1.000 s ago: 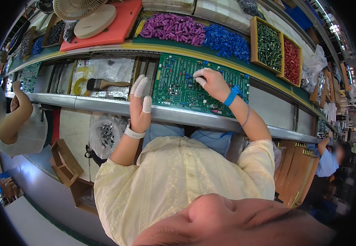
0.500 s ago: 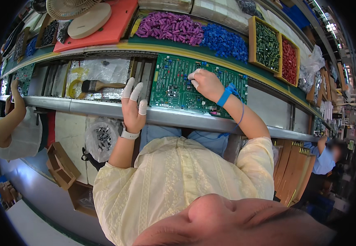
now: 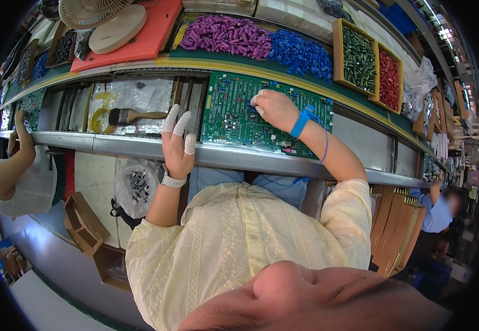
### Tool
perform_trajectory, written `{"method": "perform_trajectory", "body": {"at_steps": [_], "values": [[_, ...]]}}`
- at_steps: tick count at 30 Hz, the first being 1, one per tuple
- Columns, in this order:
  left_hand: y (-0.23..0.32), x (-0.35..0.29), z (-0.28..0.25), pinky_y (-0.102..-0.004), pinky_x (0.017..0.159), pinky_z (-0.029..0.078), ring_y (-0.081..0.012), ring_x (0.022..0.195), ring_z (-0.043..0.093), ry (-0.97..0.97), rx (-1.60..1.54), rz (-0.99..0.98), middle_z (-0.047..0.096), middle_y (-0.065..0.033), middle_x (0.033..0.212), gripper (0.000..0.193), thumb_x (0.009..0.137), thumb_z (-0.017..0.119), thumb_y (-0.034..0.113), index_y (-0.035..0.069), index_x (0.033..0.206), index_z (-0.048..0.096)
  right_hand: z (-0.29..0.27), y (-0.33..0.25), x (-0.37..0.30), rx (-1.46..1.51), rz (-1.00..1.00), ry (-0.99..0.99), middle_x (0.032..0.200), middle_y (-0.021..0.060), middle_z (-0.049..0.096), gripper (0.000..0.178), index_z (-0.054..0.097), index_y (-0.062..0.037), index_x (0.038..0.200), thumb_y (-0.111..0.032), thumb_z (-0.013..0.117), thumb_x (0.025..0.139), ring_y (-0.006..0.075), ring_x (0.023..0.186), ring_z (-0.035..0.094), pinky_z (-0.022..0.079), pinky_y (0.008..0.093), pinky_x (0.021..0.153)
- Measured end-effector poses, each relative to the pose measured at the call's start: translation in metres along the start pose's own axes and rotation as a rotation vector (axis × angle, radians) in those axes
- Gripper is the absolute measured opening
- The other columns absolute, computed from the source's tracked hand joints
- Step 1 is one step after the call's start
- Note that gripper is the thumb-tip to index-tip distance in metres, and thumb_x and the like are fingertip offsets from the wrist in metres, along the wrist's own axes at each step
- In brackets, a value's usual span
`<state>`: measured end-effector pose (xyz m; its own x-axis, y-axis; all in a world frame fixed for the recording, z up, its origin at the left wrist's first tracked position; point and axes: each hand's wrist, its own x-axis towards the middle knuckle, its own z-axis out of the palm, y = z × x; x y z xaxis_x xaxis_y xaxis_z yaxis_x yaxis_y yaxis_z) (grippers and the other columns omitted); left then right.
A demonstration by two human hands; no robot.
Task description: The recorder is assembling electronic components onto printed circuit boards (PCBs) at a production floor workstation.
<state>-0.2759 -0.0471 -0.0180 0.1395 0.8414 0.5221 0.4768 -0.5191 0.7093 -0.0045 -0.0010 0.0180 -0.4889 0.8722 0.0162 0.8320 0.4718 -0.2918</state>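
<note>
Head view: right hand (image 3: 275,112) bends downward, fingertips bunched, whether gripping anything I cannot tell; the board (image 3: 224,105) lies flat beneath them; left hand (image 3: 178,148), fingers loosely spread, stands just left of it

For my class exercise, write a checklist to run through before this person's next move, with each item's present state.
1. Circuit board lying in front of the person: ok.
2. Right hand over the board: ok.
3. Small part between the right fingertips: cannot tell; the hand hides it.
4. Blue wrist strap on the right wrist: ok; whether its cord is grounded: cannot tell.
5. White finger covers on both hands: ok.
6. Left hand clear of the brush: cannot tell; very close to its handle.
</note>
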Motion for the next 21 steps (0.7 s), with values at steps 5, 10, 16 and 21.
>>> {"method": "perform_trajectory", "body": {"at_steps": [5,10,16,21], "values": [[-0.001,0.0,0.0,-0.0409,0.1,0.028,-0.0356,0.119,0.038,-0.007,-0.007,-0.004,0.039,-0.0224,0.131,0.043,0.09,0.042,0.03,-0.001,0.118,0.051,-0.002,0.005,0.005,-0.013,-0.048,-0.071,0.082,0.0109,0.058,0.012,0.063,-0.0057,0.086,-0.009,0.059,0.075,0.0292,0.08,0.057,0.047,0.039,0.071],[-0.001,0.001,-0.001,-0.0405,0.101,0.028,-0.0351,0.119,0.038,-0.005,-0.028,-0.011,0.04,-0.0218,0.13,0.042,0.09,0.041,0.028,-0.001,0.118,0.051,-0.004,0.008,0.003,0.142,-0.046,-0.068,0.084,0.0116,0.059,0.012,0.064,-0.0051,0.087,-0.011,0.06,0.077,0.0289,0.08,0.057,0.047,0.0379,0.073],[-0.001,0.012,-0.006,-0.0389,0.1,0.029,-0.0335,0.119,0.039,-0.05,-0.111,-0.069,0.041,-0.0202,0.13,0.035,0.087,0.048,0.019,0.001,0.116,0.052,-0.028,0.025,0.003,0.236,0.067,0.084,0.084,0.0134,0.062,0.013,0.063,-0.0033,0.084,-0.012,0.058,0.076,0.0308,0.081,0.058,0.047,0.0395,0.073],[0.018,0.085,0.006,-0.0363,0.084,0.044,-0.0316,0.098,0.055,-0.216,-0.078,0.179,0.058,-0.0145,0.105,0.029,0.076,0.062,0.008,0.005,0.104,0.058,-0.036,0.068,0.024,0.107,0.17,0.197,0.086,0.0135,0.064,0.014,0.064,-0.0025,0.086,-0.01,0.06,0.076,0.0291,0.081,0.06,0.048,0.0373,0.073]]}}
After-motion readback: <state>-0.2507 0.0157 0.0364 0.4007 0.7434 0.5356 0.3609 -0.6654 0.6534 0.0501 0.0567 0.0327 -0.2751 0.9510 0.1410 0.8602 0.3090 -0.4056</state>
